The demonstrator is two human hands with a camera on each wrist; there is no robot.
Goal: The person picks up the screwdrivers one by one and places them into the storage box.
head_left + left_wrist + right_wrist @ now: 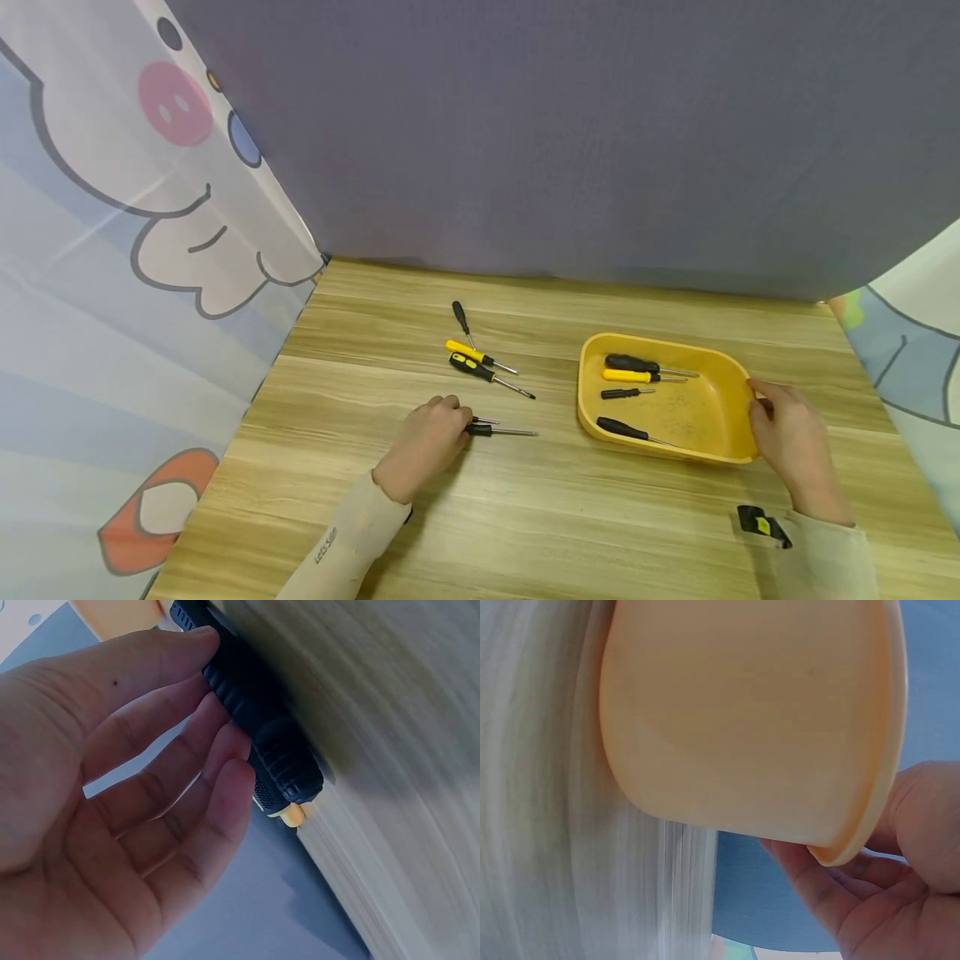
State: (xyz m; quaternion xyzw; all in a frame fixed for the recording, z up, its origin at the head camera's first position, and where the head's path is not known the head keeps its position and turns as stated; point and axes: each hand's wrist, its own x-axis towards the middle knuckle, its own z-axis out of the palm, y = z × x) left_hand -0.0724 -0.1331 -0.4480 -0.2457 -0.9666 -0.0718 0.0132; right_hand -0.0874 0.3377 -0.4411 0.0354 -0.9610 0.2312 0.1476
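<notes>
Left hand (423, 440) curled on two black screwdrivers (498, 430) at mid-desk (525, 517). Right hand (787, 437) grasping right rim of yellow tray (731, 375) near right edge. Four screwdrivers inside tray (633, 379); three loose ones (480, 354) toward the back. Small black clip (761, 525) near right wrist.

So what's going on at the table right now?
A person's left hand grips two black-handled screwdrivers lying on the wooden table. The right hand holds the rim of a yellow plastic tray, which already contains four screwdrivers. Three more screwdrivers, black and yellow, lie loose on the table behind the left hand.
</notes>
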